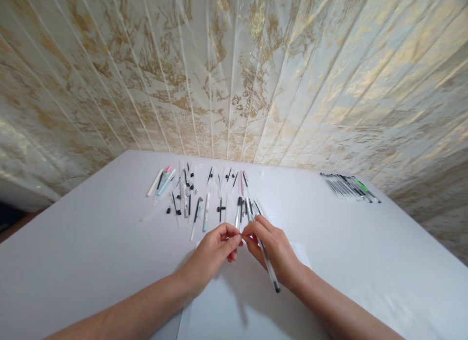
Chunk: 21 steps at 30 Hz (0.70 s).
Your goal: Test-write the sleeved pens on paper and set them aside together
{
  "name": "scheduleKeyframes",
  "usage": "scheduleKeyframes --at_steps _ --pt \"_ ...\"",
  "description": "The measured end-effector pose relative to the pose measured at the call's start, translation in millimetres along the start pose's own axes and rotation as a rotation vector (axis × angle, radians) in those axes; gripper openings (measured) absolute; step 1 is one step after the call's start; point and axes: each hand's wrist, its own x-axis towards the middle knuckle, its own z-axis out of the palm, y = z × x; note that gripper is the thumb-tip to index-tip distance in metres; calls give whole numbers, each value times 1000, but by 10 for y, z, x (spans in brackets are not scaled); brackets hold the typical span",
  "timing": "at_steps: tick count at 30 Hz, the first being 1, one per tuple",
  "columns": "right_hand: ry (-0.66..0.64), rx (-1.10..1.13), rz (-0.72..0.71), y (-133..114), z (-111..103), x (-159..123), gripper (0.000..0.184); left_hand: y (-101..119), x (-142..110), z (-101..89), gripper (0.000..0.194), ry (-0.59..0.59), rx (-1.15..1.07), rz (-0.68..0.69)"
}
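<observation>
My right hand (275, 242) is closed on a clear-barrelled pen (270, 271), whose black end points down toward me past the palm. Thumb and forefinger of my left hand (218, 247) are pinched together, meeting the right fingertips. Whatever lies between those fingertips is too small to make out. Both hands are above a white sheet of paper (212, 313). Just beyond them lie loose pen parts: a pale blue patterned barrel (206, 213), a dark refill (220, 211) and several small black caps, one of them a loose cap (168, 210).
Toward the back left, a cream pen barrel (155, 182) lies beside a light blue barrel (166, 182) and a pink cap (168, 168). A row of black and clear pens (351, 188) rests at the back right of the white table (91, 242). A gold-patterned curtain (234, 86) hangs behind.
</observation>
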Motion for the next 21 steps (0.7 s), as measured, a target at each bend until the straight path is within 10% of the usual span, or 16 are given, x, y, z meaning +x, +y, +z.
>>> scheduleKeyframes --at_steps 12,21 --pt "-12 193 72 -1 52 -35 15 -60 32 -6 22 -1 -112 -62" --pt "39 1094 559 61 71 -46 50 -47 28 -3 19 26 -132 -63"
